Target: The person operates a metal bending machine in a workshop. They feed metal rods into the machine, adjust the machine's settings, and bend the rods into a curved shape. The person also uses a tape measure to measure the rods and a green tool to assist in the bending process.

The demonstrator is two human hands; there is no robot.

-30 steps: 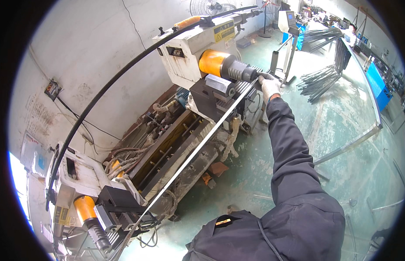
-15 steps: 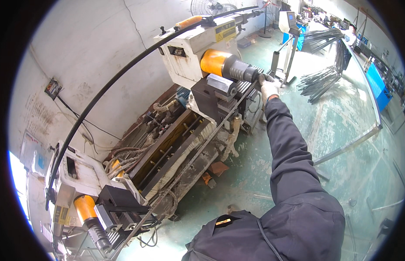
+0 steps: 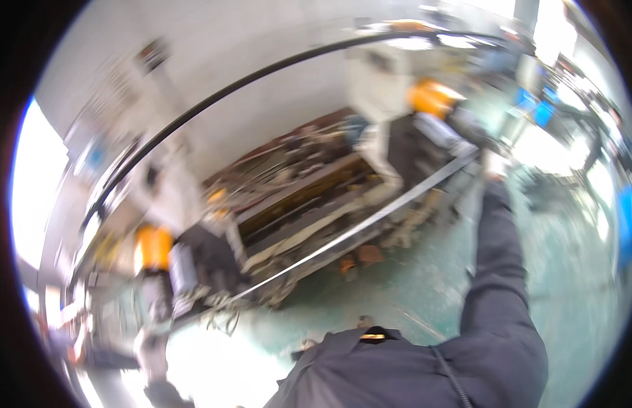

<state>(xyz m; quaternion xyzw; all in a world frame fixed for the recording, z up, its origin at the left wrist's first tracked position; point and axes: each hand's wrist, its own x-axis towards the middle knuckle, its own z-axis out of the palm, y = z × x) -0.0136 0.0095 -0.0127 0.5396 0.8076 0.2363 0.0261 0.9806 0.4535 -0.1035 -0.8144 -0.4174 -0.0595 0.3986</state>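
My right hand (image 3: 494,164), in a light glove, reaches to the right end of a long machine, near its dark cylinder tip; its fingers are smeared by motion. At the lower left my left hand (image 3: 151,353), also gloved, is beside the machine's other end, and blur hides its fingers. An orange cylinder (image 3: 433,97) is mounted on the right white head (image 3: 374,85), and another orange cylinder (image 3: 153,250) on the left one. Along the near side, between the two ends, runs a thin straight metal bar (image 3: 370,221). Whether either hand touches it I cannot tell.
A black hose (image 3: 282,64) arches over the machine between its heads. Below the bar lies worn green floor (image 3: 404,285) with small brownish pieces (image 3: 360,258). Blue equipment (image 3: 626,224) stands at the far right; a small box (image 3: 153,54) hangs on the wall.
My view has swung left, so the machine sits further right and lower slanted. My left hand has come into view at the lower left. The right hand remains by the right end.
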